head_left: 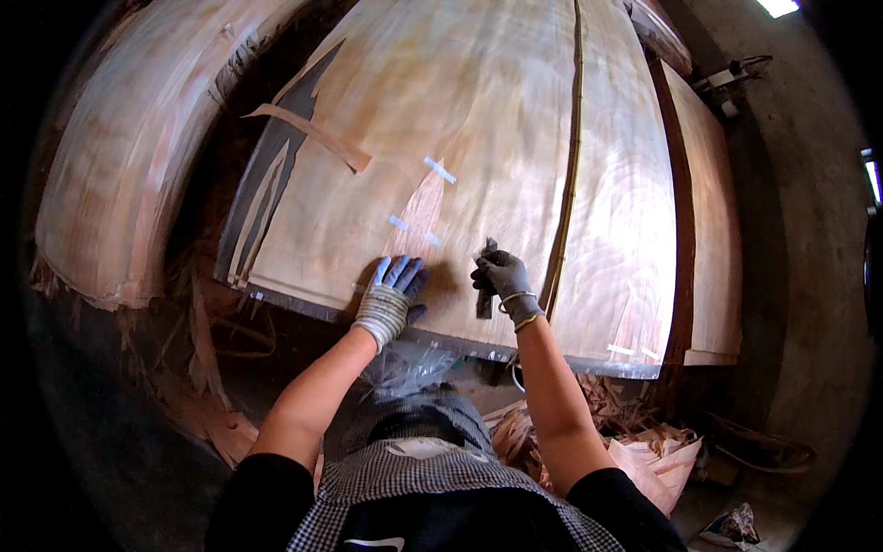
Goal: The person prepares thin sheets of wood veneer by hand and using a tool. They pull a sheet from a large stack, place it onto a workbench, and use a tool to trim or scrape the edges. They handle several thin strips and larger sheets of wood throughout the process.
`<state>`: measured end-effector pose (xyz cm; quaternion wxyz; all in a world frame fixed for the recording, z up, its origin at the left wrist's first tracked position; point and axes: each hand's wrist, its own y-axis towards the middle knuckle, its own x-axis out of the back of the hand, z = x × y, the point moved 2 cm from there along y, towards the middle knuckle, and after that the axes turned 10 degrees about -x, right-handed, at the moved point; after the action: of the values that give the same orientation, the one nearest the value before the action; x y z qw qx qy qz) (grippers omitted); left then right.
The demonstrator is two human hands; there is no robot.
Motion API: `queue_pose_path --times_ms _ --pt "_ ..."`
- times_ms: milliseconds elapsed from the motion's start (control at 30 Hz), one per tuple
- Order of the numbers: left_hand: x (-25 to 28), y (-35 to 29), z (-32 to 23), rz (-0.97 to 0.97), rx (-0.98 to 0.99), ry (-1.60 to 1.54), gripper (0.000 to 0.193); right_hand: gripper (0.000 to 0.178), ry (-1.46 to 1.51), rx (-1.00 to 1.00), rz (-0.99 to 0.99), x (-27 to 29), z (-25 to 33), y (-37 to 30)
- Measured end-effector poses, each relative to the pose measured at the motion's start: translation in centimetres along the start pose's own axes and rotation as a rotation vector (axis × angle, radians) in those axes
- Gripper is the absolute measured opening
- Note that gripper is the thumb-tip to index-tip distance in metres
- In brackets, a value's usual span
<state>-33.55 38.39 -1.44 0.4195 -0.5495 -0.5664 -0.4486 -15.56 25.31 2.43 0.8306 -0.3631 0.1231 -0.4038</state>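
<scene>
My left hand [394, 293], in a striped knit glove with bluish fingers, lies flat on a pale wood veneer sheet [405, 101]. Its fingers are stretched out over the lower end of a pinkish wedge-shaped veneer patch [419, 210]. Short pieces of light tape [440, 170] stick to the patch's tip and sides. In my right hand [504, 279], gloved in grey, is a dark, narrow, flat tool [485, 306], held upright by closed fingers just right of the patch. The tool's exact kind cannot be made out.
A long thin bamboo-like strip [572, 156] runs lengthwise across the sheet. One loose curled veneer strip [317, 135] lies at the left, by a torn edge. More veneer stacks stand left [120, 184] and right [708, 212]. Veneer scraps [648, 455] litter the floor near me.
</scene>
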Motion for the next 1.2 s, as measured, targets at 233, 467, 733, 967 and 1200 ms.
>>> queue_pose_path --times_ms 233,467,733,967,1200 --pt "3.9 1.2 7.1 -0.379 0.267 0.066 0.055 0.023 -0.045 0.047 -0.045 0.2 4.8 3.9" --pt "0.6 1.4 9.6 -0.185 0.327 0.187 0.060 0.023 -0.161 0.117 -0.010 -4.4 12.3 15.1" --pt "1.9 1.7 9.5 -0.215 0.357 -0.037 0.058 0.042 -0.811 0.115 -0.309 -5.5 15.3 20.2" --pt "2.5 0.7 10.1 -0.204 0.389 -0.030 0.060 0.025 -0.265 0.100 0.029 -8.2 16.4 18.5" --pt "1.9 0.3 10.1 -0.248 0.357 -0.003 0.058 0.027 -0.786 0.441 -0.309 -6.0 15.6 13.6"
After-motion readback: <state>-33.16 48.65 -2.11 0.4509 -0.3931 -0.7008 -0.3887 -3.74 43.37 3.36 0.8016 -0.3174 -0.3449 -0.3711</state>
